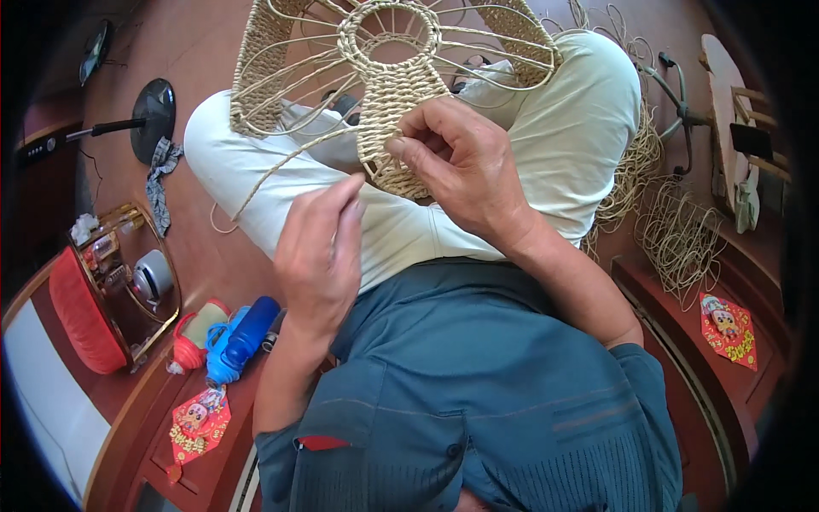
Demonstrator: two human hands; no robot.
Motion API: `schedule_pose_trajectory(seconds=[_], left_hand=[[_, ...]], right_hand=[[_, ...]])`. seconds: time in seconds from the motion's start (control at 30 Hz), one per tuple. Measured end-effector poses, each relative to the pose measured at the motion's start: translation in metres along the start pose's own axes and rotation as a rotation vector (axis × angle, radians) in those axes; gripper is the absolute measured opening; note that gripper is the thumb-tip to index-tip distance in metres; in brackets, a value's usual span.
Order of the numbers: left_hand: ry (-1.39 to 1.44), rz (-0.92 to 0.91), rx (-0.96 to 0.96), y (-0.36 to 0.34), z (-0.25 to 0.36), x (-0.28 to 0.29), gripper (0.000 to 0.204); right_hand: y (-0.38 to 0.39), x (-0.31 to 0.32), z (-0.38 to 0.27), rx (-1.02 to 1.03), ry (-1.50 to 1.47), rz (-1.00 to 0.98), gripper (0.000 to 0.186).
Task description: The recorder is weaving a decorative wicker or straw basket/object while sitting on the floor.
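A straw basket (398, 94) of twisted natural cord, partly woven, rests between my spread knees. It has a round ring at the top, loose radiating cords and a narrow woven strip running toward me. My right hand (465, 162) is closed at that strip's right side, thumb and forefinger pinched against the weave. My left hand (320, 256) hovers below and left of the strip, fingers drawn together and slightly blurred; what they hold, if anything, is hidden. A loose cord (286, 162) leaves the strip's left edge and trails over my left thigh.
Heaps of loose cord (678, 235) lie on the floor at right, near a wooden chair (734, 128). At left stand a blue bottle (252, 328), a red-lidded bottle (200, 333), a glass-topped stand (128, 282) and a black round base (153, 119) with a pole.
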State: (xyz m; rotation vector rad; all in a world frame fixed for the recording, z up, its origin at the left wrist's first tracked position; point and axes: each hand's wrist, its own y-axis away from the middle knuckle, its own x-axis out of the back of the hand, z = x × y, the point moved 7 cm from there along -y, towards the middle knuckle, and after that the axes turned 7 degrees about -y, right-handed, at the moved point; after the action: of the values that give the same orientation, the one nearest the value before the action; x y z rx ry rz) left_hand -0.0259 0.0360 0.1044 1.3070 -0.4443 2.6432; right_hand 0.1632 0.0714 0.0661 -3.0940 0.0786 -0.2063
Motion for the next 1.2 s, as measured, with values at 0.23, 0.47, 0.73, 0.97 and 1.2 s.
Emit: schedule_pose_trajectory(seconds=[0.23,0.47,0.73,0.97,1.2], left_hand=[[-0.165,0.036,-0.211,-0.009,0.008,-0.026,0.034],[-0.43,-0.222,-0.223,0.003,0.013,-0.036,0.045],[-0.12,-0.23,-0.083,-0.017,0.01,-0.036,0.037],[0.051,-0.445,0.192,-0.016,-0.005,-0.037,0.034],[-0.143,-0.283,-0.114,-0.026,0.013,-0.029,0.036]], right_hand=[[-0.005,0.0,-0.001,0.0,0.046,-0.016,0.014],[-0.014,-0.013,-0.003,0.016,0.099,-0.092,0.011],[0.013,0.04,0.006,0.04,0.127,0.11,0.021],[0.053,0.018,0.066,-0.789,-0.849,-0.033,0.05],[0.039,-0.023,0.07,-0.792,-0.955,-0.108,0.041]])
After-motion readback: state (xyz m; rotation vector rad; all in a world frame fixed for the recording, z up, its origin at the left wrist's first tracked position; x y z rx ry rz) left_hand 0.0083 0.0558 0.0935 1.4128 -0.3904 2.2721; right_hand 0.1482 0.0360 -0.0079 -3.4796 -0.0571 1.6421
